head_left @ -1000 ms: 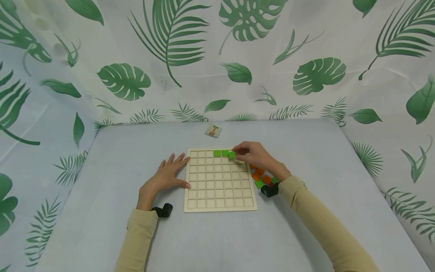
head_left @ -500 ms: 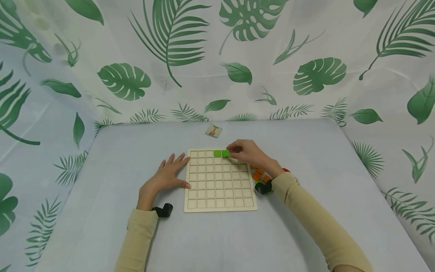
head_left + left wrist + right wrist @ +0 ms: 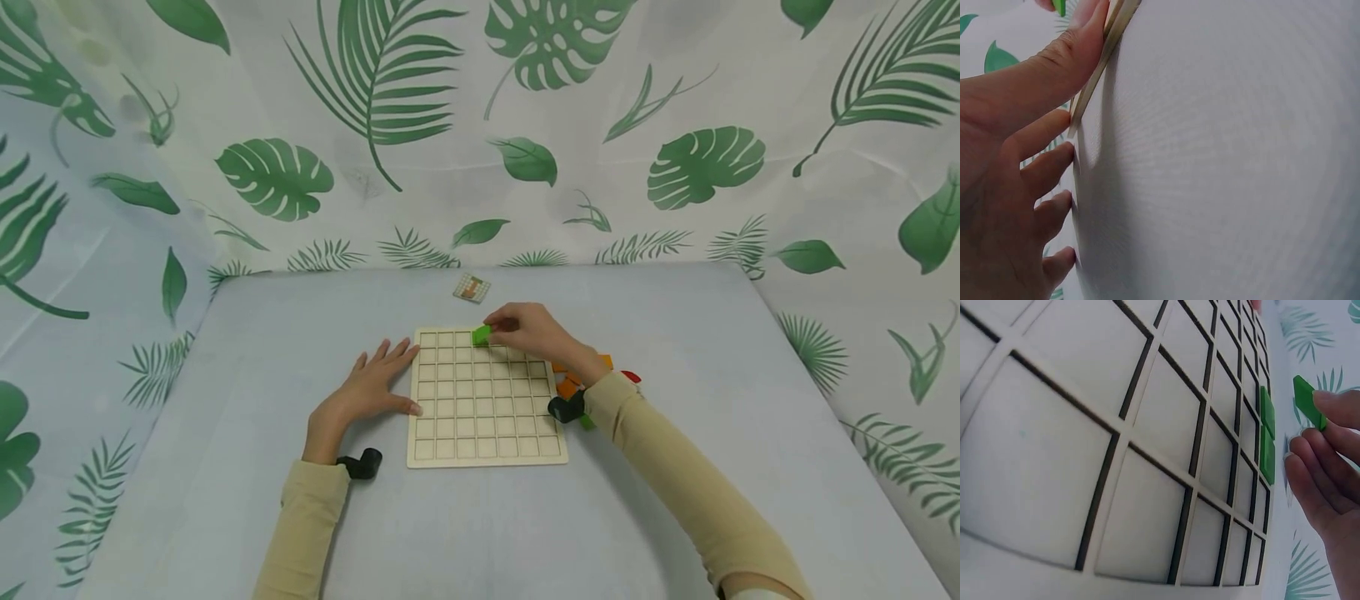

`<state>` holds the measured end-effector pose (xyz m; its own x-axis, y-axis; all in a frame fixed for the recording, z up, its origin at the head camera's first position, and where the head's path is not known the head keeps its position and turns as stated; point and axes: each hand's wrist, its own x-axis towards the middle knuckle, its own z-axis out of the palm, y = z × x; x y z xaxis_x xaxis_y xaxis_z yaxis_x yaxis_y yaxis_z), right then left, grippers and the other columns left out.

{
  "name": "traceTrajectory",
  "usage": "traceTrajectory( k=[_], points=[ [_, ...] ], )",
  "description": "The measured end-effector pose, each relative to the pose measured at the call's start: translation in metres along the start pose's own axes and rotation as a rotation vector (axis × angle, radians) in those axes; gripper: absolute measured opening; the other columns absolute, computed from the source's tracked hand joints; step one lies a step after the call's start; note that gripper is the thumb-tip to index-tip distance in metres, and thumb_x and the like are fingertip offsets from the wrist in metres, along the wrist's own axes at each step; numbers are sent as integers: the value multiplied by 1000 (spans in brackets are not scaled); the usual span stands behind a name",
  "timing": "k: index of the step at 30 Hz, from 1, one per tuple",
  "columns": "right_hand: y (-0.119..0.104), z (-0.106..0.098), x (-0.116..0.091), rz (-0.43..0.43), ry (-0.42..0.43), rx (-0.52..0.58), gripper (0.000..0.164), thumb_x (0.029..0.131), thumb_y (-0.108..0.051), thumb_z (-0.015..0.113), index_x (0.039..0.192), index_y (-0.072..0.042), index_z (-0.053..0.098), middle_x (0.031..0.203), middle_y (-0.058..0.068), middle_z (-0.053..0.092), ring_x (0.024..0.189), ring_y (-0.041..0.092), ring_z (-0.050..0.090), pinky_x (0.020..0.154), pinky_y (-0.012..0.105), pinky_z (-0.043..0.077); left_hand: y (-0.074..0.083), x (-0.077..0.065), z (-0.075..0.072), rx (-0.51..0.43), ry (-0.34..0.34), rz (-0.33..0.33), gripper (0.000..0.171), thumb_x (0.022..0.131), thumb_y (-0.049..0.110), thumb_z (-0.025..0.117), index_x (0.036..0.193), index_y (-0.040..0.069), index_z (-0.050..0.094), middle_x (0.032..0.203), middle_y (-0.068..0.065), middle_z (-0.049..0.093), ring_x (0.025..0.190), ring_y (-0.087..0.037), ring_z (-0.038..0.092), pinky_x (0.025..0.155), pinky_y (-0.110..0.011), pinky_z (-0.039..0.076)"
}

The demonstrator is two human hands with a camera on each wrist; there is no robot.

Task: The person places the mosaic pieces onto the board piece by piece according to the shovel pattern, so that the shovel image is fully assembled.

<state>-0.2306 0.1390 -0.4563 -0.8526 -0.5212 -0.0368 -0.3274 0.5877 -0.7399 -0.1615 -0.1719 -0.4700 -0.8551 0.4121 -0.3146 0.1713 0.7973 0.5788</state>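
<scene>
A square wooden grid board (image 3: 476, 397) lies on the table. My left hand (image 3: 367, 393) rests at its left edge, fingers spread and thumb (image 3: 1063, 59) against the side of the board. Over the board's far row, my right hand (image 3: 528, 327) pinches a green square tile (image 3: 1308, 403) between thumb and finger, tilted and raised off the grid. Two green tiles (image 3: 1267, 453) sit in neighbouring cells of that row in the right wrist view; from the head, the right hand and held tile mostly hide them.
Orange tiles (image 3: 567, 387), a green tile (image 3: 587, 422) and a red piece (image 3: 632, 377) lie right of the board, partly under the right forearm. A small card with a printed grid pattern (image 3: 472, 288) lies behind the board. A leaf-print cloth (image 3: 420, 208) hangs behind the table.
My right hand has moved left along the far row with the green tile, passing over the two seated green tiles. The left hand stays in place.
</scene>
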Motion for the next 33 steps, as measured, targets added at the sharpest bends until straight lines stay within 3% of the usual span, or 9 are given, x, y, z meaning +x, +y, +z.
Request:
traceTrajectory(
  k=[7,25,33],
  points=[
    [-7,6,9,24,-19,28,35,97,-17,72,128,-1,70,120,14,73,105,25,69,92,39,58,-1,0,0,-7,6,11,108,82,39,86,165,11,23,173,-14,12,160,-41,-1,127,-64,-4],
    [-6,22,30,41,-24,4,32,94,-17,76,121,-1,74,104,10,75,93,21,68,86,36,58,-2,0,1,-10,10,1,107,82,40,86,165,12,24,173,-13,13,160,-40,-1,127,-63,-4],
    [-9,25,31,-17,-32,-63,31,94,-13,75,122,1,73,107,14,73,97,26,68,88,39,58,0,-1,0,-2,6,-5,106,82,39,86,165,13,24,173,-12,13,160,-39,-1,127,-62,-4]
  ],
)
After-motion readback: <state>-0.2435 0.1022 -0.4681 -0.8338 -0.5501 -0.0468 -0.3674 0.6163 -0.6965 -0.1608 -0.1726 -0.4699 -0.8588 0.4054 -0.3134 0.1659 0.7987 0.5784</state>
